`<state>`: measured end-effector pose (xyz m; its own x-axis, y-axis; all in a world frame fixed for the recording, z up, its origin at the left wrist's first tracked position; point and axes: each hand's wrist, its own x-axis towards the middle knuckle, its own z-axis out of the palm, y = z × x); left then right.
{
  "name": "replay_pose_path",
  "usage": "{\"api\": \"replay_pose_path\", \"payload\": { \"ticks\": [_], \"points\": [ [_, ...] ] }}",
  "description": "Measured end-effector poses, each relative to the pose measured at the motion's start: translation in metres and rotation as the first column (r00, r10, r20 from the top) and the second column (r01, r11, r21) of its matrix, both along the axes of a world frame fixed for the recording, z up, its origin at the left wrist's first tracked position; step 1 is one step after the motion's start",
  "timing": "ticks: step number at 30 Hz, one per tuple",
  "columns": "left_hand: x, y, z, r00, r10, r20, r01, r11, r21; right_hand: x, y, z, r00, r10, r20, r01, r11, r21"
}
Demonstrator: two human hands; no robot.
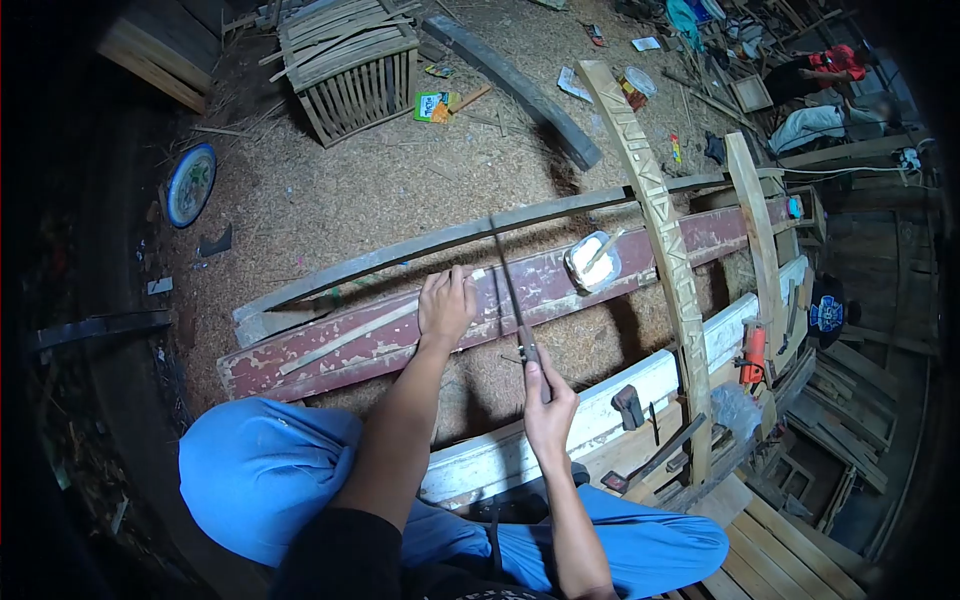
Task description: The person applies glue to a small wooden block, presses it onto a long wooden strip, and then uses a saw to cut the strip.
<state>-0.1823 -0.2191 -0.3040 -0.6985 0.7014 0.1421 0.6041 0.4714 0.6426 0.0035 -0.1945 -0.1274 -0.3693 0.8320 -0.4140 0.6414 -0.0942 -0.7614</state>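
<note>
My left hand presses down on a thin pale wood strip that lies along a worn red plank. The fingers are curled over the strip, near its right end. A long thin saw-like blade points up and away from my right hand, which is wrapped round its dark handle. The blade stands just right of the strip's end, and I cannot make out whether it touches the plank. Further right on the plank sits a clear tub of white paste with a stick in it.
A notched wooden beam crosses over the red plank and a white plank. A slatted crate and a round tray lie beyond. An orange bottle stands right. Another person is at the upper right.
</note>
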Motion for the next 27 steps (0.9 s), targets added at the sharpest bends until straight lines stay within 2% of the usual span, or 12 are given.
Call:
{"api": "replay_pose_path", "payload": {
  "ticks": [2, 4, 6, 7, 8, 10, 11, 15, 18, 20, 23, 27],
  "points": [
    [-0.001, 0.000, -0.003, 1.000, -0.002, 0.002, 0.002, 1.000, 0.007, -0.002, 0.002, 0.004, 0.998, -0.037, -0.058, 0.041, 0.997, 0.069],
    [0.000, -0.001, -0.002, 1.000, -0.006, -0.002, 0.006, 1.000, 0.018, 0.000, 0.004, 0.000, 1.000, 0.014, -0.016, -0.012, 0.992, 0.126],
    [0.001, 0.000, 0.000, 1.000, -0.003, -0.009, 0.003, 1.000, 0.009, -0.002, 0.003, 0.003, 0.987, 0.107, 0.123, -0.115, 0.991, 0.068],
    [0.000, 0.000, 0.001, 1.000, 0.005, -0.020, -0.005, 1.000, -0.001, 0.001, -0.001, -0.006, 0.988, 0.137, 0.075, -0.148, 0.977, 0.154],
    [-0.001, 0.000, 0.002, 1.000, 0.008, -0.022, -0.008, 1.000, -0.003, 0.001, -0.004, -0.011, 0.987, 0.140, 0.073, -0.150, 0.977, 0.153],
    [0.000, -0.001, 0.007, 1.000, -0.011, -0.019, 0.010, 0.997, -0.072, 0.002, -0.008, -0.018, 0.978, 0.164, 0.131, -0.192, 0.950, 0.245],
    [0.000, 0.000, 0.005, 0.998, -0.013, -0.062, 0.013, 1.000, -0.003, 0.004, -0.010, -0.021, 0.971, 0.180, 0.155, -0.216, 0.942, 0.258],
    [-0.001, 0.001, -0.001, 0.994, -0.025, -0.110, 0.031, 0.998, 0.059, 0.000, -0.015, -0.012, 0.945, 0.231, 0.230, -0.289, 0.919, 0.267],
    [-0.001, 0.000, -0.002, 0.993, -0.010, -0.119, 0.018, 0.998, 0.067, -0.001, -0.019, -0.015, 0.951, 0.244, 0.190, -0.293, 0.909, 0.296],
    [0.000, 0.001, -0.003, 0.993, -0.008, -0.117, 0.015, 0.998, 0.060, -0.002, -0.020, -0.014, 0.947, 0.235, 0.221, -0.280, 0.939, 0.199],
    [0.000, 0.001, -0.003, 0.995, -0.006, -0.099, 0.010, 0.999, 0.041, 0.001, -0.020, -0.022, 0.959, 0.225, 0.173, -0.264, 0.933, 0.244],
    [-0.001, 0.000, 0.000, 0.996, -0.021, -0.089, 0.023, 0.999, 0.025, 0.002, -0.014, -0.024, 0.956, 0.239, 0.171, -0.273, 0.937, 0.218]
  ]
}}
